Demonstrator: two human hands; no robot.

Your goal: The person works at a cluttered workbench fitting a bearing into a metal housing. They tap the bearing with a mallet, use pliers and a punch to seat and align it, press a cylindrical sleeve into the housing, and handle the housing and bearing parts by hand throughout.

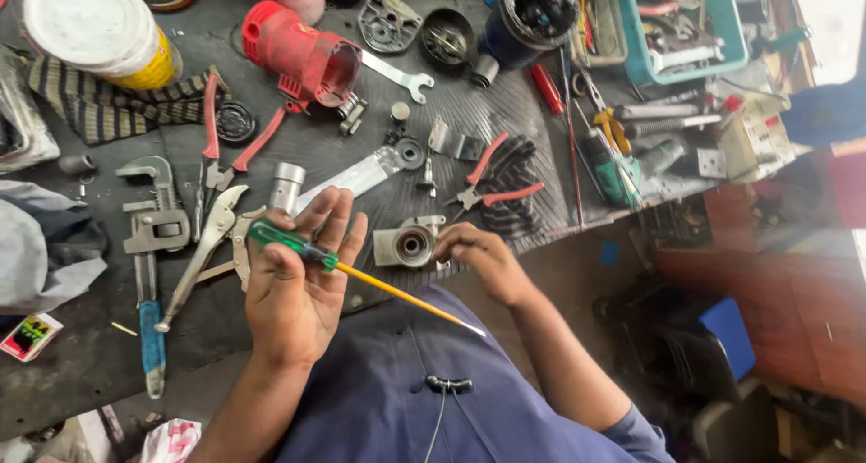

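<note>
Screwdriver (pixel 361 274) near teal tray (pixel 636 62) of tools

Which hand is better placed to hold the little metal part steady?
The right hand: its fingers already touch the grey metal housing on the bench edge. The left hand is busy holding the green-handled screwdriver.

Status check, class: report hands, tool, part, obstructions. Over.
Left hand grips green-handled screwdriver. Right hand on grey metal housing. Pliers nearby, not blocking.

We see a red motor housing (pixel 302 57), a pipe wrench (pixel 149 238), red-handled pliers (pixel 492 188), a teal tray (pixel 681 26) and a yellow tin (pixel 99 30) on the dark bench (pixel 81 355)
</note>
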